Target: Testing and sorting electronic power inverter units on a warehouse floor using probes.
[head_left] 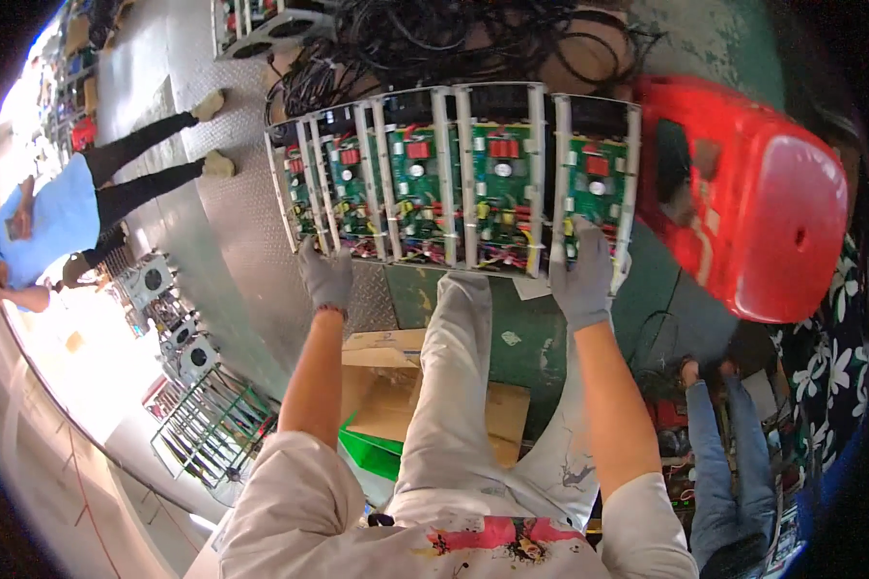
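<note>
Several green circuit-board modules (pixel 417 183) stand side by side in a row, each set in a pale metal frame, with red, white and yellow parts and coloured wires at their near ends. My left hand (pixel 327 278), in a grey glove, is closed on the near end of the frames at the row's left. At the other end, my right hand (pixel 583 280), gloved too, grips the near end of the rightmost module (pixel 597 174), which stands slightly apart from its neighbour. The fingers beneath the frames are partly hidden on both hands.
Black cables (pixel 473 39) lie heaped behind the row. A red plastic stool (pixel 792 212) is at the right. Below my arms sit an open cardboard box (pixel 492 415) and a green bin (pixel 372 454). Other people stand at the far left (pixel 53 217) and lower right (pixel 734 454).
</note>
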A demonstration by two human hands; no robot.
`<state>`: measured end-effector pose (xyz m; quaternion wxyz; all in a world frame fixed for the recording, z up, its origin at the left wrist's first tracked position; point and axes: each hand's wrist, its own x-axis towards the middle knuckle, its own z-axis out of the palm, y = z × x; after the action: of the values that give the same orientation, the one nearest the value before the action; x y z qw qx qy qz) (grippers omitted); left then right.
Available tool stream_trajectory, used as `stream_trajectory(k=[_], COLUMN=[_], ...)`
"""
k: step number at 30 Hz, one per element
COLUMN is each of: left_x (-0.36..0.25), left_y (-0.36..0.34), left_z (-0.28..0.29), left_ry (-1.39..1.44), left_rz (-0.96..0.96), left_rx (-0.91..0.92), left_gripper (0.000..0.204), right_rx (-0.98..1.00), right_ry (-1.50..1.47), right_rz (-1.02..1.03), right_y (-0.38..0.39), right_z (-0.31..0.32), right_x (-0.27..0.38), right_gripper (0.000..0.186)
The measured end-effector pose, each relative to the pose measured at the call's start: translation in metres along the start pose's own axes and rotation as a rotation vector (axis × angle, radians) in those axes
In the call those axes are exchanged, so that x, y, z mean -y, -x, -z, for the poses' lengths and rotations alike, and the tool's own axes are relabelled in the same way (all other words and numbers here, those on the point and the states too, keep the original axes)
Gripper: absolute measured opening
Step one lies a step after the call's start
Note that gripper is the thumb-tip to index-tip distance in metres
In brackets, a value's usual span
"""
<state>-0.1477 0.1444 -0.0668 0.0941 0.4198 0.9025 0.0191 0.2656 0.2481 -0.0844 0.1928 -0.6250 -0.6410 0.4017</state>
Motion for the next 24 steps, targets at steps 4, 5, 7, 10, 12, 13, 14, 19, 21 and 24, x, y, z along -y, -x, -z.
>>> stream_trajectory(k=[4,5,7,10,12,13,14,19,21,24], left_x=[0.013,0.013,0.009,0.001,-0.005,-0.006,-0.007,0.001,0.008,0.019], left_y=[-0.094,-0.106,-0.12,-0.137,-0.149,-0.153,-0.156,-0.154,-0.152,-0.156], left_z=[-0.021,-0.025,-0.029,-0.03,-0.027,-0.025,-0.024,-0.023,-0.026,-0.03], left_ry=[0.024,0.02,-0.05,-0.059,-0.153,-0.144,-0.142,0.038,0.063,0.084], left_rz=[-0.001,0.027,0.102,0.235,0.262,0.254,0.254,0.249,0.197,0.195], left_rx=[0.151,0.22,0.242,0.373,0.451,0.475,0.477,0.441,0.4,0.394], left_gripper=[0.085,0.086,0.082,0.07,0.066,0.064,0.058,0.043,0.043,0.042], right_rx=[-0.082,-0.076,-0.132,-0.217,-0.184,-0.159,-0.137,-0.084,-0.063,0.045], right_ry=[0.225,0.241,0.254,0.343,0.42,0.366,0.39,0.318,0.356,0.377], right_rz=[-0.043,-0.017,0.113,0.071,-0.07,-0.289,-0.272,-0.468,-0.613,-0.717], right_y=[-0.031,-0.036,-0.033,-0.037,-0.039,-0.04,-0.043,-0.059,-0.068,-0.08], right_z=[-0.078,-0.096,-0.125,-0.154,-0.165,-0.17,-0.174,-0.182,-0.18,-0.176], right_x=[0.069,0.083,0.108,0.12,0.121,0.121,0.119,0.122,0.126,0.135], right_gripper=[0.054,0.054,0.055,0.058,0.057,0.06,0.06,0.069,0.071,0.077])
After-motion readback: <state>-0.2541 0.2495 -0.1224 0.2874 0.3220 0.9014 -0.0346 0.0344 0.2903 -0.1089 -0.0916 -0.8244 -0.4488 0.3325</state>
